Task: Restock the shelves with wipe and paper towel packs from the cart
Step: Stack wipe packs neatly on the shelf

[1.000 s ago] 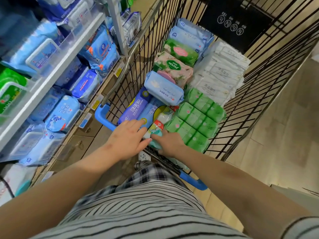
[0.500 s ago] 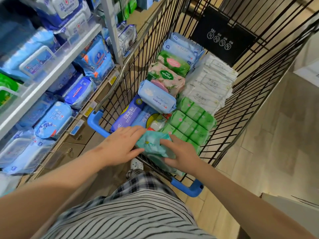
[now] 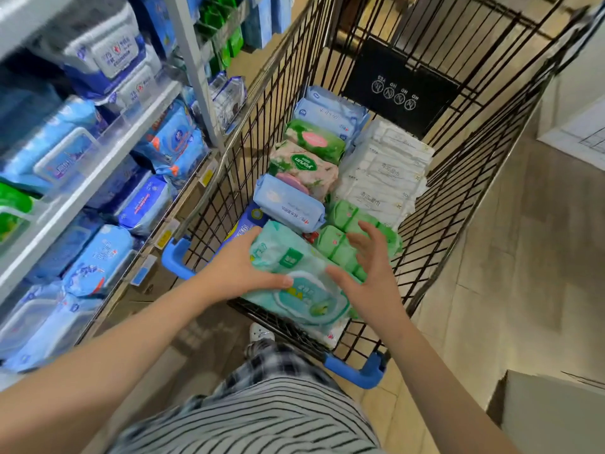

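Note:
A pale teal wipe pack with a clear oval lid is lifted above the near end of the black wire cart. My left hand grips its left side, thumb across the top. My right hand is at the pack's right edge with fingers spread and straight; only the thumb seems to touch it. Still in the cart lie a light blue pack, green packs, white packs and floral packs. The shelves on the left hold blue wipe packs.
The cart's blue handle is just below my hands, close to my body. A metal shelf upright stands beside the cart's left wall. Tiled floor lies right of the cart, and a pale box corner shows at the bottom right.
The teal pack has come up out of the cart's near end. My right hand has let go of it and spread its fingers, while my left hand has taken hold.

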